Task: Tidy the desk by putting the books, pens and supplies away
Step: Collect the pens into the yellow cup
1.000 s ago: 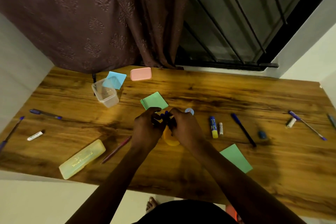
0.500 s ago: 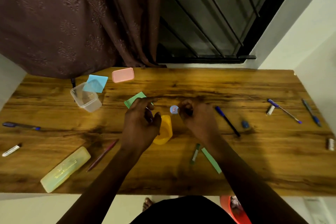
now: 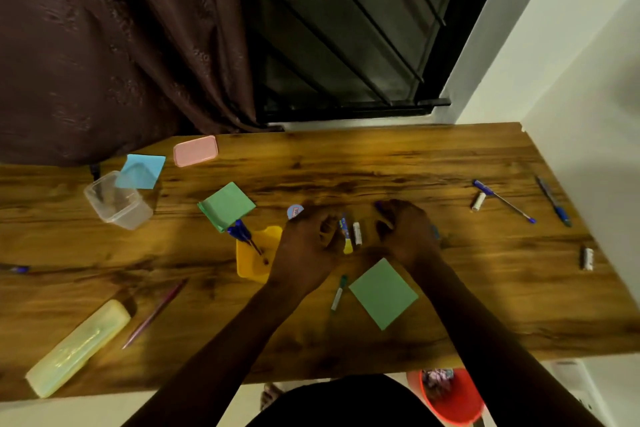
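No legible text on anything.

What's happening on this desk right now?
A person is tidying a wooden desk strewn with sticky notes. A yellow cup already holds blue pens. The left hand is right by a glue stick, and the right hand curls over a loose pen; whether either grips yet isn't clear.

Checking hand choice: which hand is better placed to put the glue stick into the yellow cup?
Left, probably. The left hand sits between the glue stick and the yellow cup, close to both; the right hand is beyond the stick, over a blue pen.
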The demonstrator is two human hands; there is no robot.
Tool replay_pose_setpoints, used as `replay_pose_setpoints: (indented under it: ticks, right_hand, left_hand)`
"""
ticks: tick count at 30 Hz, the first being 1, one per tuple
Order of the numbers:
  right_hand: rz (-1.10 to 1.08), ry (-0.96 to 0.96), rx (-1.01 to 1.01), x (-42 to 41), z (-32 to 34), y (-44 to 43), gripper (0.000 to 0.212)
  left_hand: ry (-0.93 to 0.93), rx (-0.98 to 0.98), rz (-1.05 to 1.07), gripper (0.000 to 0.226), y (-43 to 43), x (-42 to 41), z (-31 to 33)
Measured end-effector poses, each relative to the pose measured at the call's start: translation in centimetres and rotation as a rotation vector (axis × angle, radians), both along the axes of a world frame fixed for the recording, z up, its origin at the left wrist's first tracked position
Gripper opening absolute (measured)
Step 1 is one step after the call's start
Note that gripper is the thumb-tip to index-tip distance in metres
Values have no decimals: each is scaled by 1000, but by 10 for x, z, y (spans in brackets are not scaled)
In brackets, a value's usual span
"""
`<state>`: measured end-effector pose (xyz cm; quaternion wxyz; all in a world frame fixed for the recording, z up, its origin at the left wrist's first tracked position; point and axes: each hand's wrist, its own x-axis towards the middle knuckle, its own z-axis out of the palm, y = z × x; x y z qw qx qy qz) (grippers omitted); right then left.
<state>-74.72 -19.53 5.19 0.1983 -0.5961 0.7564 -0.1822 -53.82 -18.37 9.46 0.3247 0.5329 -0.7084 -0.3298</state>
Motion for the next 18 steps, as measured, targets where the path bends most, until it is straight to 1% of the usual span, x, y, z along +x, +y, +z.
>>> replay_pose_setpoints:
  ticks: [2,4,6,8,12,15,18]
  right_hand:
    - [-15,111,101,-12,-11,1,45]
    - [2,196,165,-20,-16,3,42]
    - [26,212,204,-25,-18,3,47]
    - [44,179,219,-27,-19,1,53]
    - [84,222,173,-21,-21,-4,34]
    - [88,126,76,-5,-12,-10,25]
    - [166,-1,-32,19,6,-16,24]
  left_hand:
    - [-28,19,1,21,3,-7,-5]
    - [-43,34,-1,20,6,-10,-11]
    - [-54,42,5,19,10,-11,-12]
    - [-63,46,24,17,12,-8,-11]
    - [-32,42,72,14,16,3,-6]
    - [-7,36,110,19,17,16,-4]
    - [20,5,155,21,18,31,1]
